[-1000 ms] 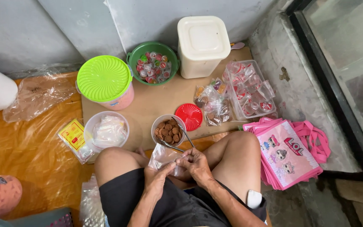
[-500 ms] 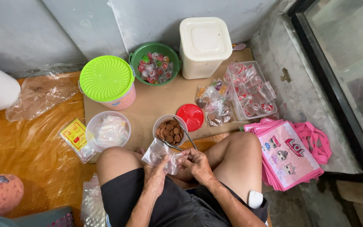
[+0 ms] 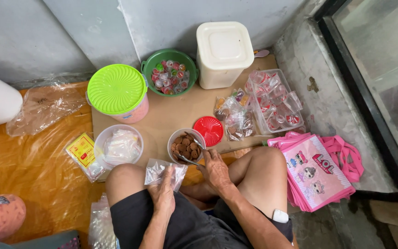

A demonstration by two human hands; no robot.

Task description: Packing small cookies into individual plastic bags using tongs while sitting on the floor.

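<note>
The person sits cross-legged on the floor, looking down; the left hand (image 3: 164, 191) is closed on a small clear plastic bag (image 3: 164, 171), pinching it near its top so that it rests by the left knee; the bag seems held that way so its mouth faces up and toward the tub, ready to take things in, though I cannot tell if the mouth is open; its long side runs left to right across the lap.

The right hand (image 3: 215, 168) grips metal tongs (image 3: 190, 148); the fingers are curled round the back end, and the tips reach into a small clear tub of brown round sweets (image 3: 186, 146); the tongs point up and to the left, away from the body, with the long line going from the hand into the tub; I cannot tell if the tips hold a sweet.

The tub sits on a sheet of cardboard (image 3: 171, 113) that serves as the surface, just in front of the knees, so both hands can reach it without stretching; its red lid (image 3: 208, 130) lies flat just beside it on the right, out of the way.

Further back stand a green bowl of little jelly cups (image 3: 170, 74), a pink bucket with a bright green lid (image 3: 117, 92) and a white square box (image 3: 223, 53); a clear tub of small packets (image 3: 118, 145) is on the left; filled clear bags (image 3: 236, 117) and a clear tray of cups (image 3: 275, 99) are on the right; pink tote bags (image 3: 316, 168) are stacked by the right knee.
</note>
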